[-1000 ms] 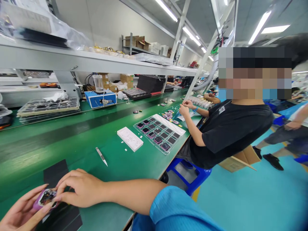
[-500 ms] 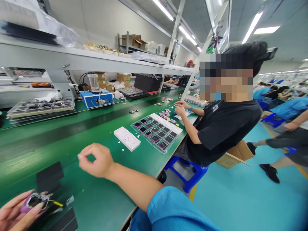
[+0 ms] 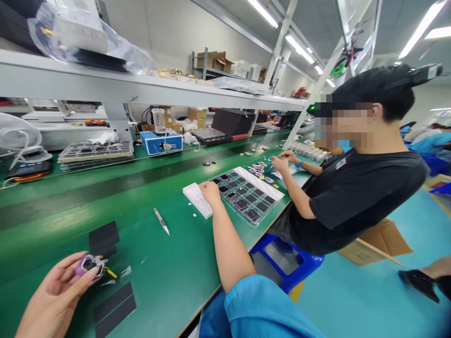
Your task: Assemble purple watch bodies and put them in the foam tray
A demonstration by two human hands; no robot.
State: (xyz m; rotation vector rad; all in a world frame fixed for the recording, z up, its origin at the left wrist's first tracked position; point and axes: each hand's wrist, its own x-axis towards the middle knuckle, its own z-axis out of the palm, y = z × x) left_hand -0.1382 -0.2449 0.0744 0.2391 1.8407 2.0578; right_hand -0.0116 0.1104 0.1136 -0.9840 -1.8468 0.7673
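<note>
My left hand (image 3: 65, 286) grips a small purple-cased electronic unit (image 3: 90, 266) at the lower left, thumb across its open side, where dark inner parts show. A yellow tab sticks out of it. My right hand (image 3: 210, 191) is stretched forward, fingers curled together over a white block (image 3: 195, 199) with small marks on its top. Whatever its fingertips may pinch is too small to make out. Tweezers (image 3: 161, 221) lie on the green bench between my hands. Just beyond my right hand is a clear tray (image 3: 252, 224) with dark square pieces, some purple-rimmed.
Black sheets (image 3: 115, 310) and clear film scraps lie beside my left hand. A co-worker (image 3: 366, 188) sits at the right, both hands near a pile of purple units (image 3: 259, 166). A blue machine (image 3: 162, 143) and stacked trays (image 3: 95, 152) stand at the back under a shelf.
My right hand has moved forward and right, from above the bench to the white block. The tweezers now show on the bench. The view has turned left; my left hand still holds the purple unit.
</note>
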